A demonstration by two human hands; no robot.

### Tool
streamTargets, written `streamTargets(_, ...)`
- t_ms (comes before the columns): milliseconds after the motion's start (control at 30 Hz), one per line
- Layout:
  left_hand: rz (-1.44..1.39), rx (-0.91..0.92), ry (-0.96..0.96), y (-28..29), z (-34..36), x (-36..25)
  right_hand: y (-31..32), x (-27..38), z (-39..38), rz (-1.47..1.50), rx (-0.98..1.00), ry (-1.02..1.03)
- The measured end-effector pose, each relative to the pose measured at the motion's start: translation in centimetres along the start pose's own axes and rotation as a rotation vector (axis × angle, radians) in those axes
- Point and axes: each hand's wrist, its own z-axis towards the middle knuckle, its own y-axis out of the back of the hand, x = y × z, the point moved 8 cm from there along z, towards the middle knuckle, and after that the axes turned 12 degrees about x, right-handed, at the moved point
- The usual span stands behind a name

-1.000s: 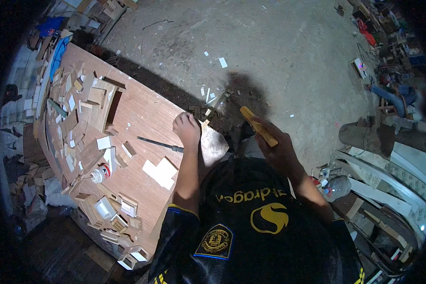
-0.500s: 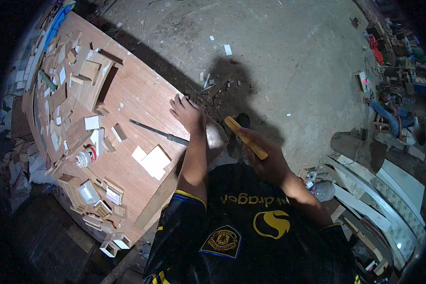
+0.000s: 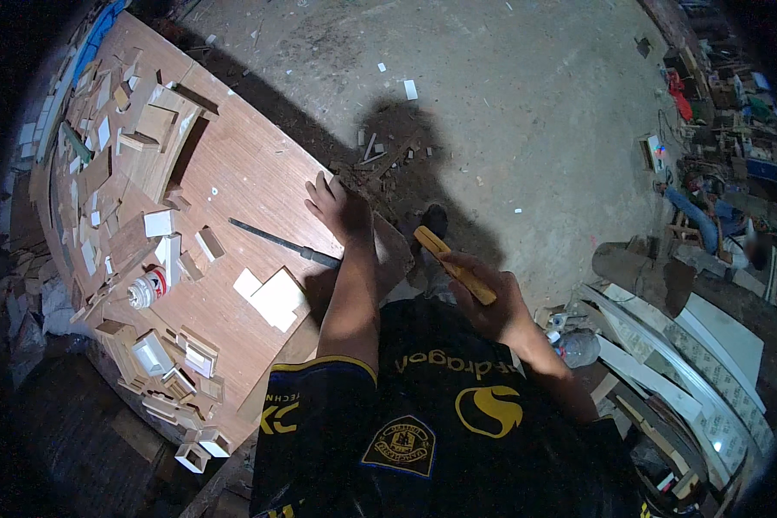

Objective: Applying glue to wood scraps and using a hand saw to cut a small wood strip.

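Observation:
My left hand (image 3: 340,210) rests on the wooden tabletop (image 3: 250,147) near its right edge, its fingers spread and nothing held. My right hand (image 3: 492,302) is closed around a long yellow-brown piece that looks like wood (image 3: 438,246), held over the floor to the right of the table. The piece's far end sticks out past the fingers. Left of my left forearm lies a long, thin dark tool (image 3: 276,239) with a thicker end. White flat pieces (image 3: 274,295) lie nearer me on the tabletop.
Small wooden boxes (image 3: 200,354), a white and red container (image 3: 147,288) and a larger wooden piece (image 3: 160,142) stand among scraps on the table's left. Offcuts litter the floor by its edge. Curved panels (image 3: 665,363) lie at right; a person (image 3: 708,220) sits at far right.
The whole view has shifted slightly. My left hand stays on the tabletop, and my right hand still grips the yellow-brown piece, now a little lower in the view.

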Motion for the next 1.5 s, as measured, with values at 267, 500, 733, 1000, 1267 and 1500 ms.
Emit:
streamTargets(267, -0.052, -0.009, 0.006, 0.1, -0.2, 0.0, 0.0, 0.2, 0.0, -0.004, 0.063, -0.07)
streamTargets(500, -0.08, 0.07, 0.029, 0.2, -0.1, -0.4, 0.5, 0.3, -0.3, -0.054, 0.053, -0.097)
streamTargets(733, -0.063, -0.01, 0.007, 0.0, -0.1, 0.4, -0.2, 1.1, -0.2, -0.095, 0.095, -0.094)
streamTargets(1000, 0.004, -0.049, 0.008, 0.5, -0.4, -0.1, -0.1, 1.9, 0.0, -0.106, 0.157, -0.108)
streamTargets(1267, 0.031, -0.093, -0.02, -1.4, -0.3, 0.9, 0.5, 0.8, 0.3, -0.14, 0.167, -0.124)
streamTargets(1500, -0.026, -0.128, -0.045, -0.8, -0.6, 0.2, 0.8, 0.8, 0.2, -0.104, 0.176, -0.176)
